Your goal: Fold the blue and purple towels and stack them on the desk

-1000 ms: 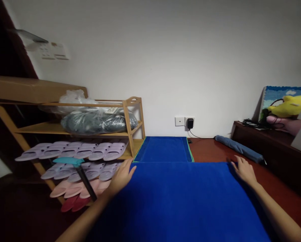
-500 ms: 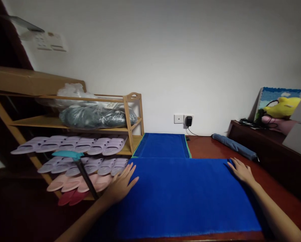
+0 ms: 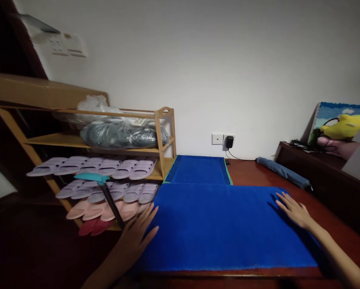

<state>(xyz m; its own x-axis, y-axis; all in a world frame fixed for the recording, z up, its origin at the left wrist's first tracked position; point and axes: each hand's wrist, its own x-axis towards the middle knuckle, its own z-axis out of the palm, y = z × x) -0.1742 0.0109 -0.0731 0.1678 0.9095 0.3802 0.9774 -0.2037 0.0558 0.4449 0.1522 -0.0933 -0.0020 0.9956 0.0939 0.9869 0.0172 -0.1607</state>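
Note:
A plain blue cloth (image 3: 222, 228) lies spread across the wooden table (image 3: 246, 174), its near edge close to the table's front edge. Behind it is a smaller blue cloth (image 3: 201, 170) with green edging, partly covered by the large one. My left hand (image 3: 139, 230) is at the large cloth's left side, fingers apart and holding nothing. Over its right side, my right hand (image 3: 296, 210) has its fingers spread and casts a shadow on the fabric; nothing is in it.
A wooden rack (image 3: 164, 136) with several slippers (image 3: 142, 168) and a plastic-bagged bundle (image 3: 122, 132) stands left. A teal-topped black pole (image 3: 112, 202) is before it. A blue-grey rolled item (image 3: 284, 172) lies at the back right. A black adapter (image 3: 229, 141) is plugged into the wall.
Both hands have come back toward me; the right appears raised off the cloth's far corner. The view has shifted slightly, and the cloth looks unmoved.

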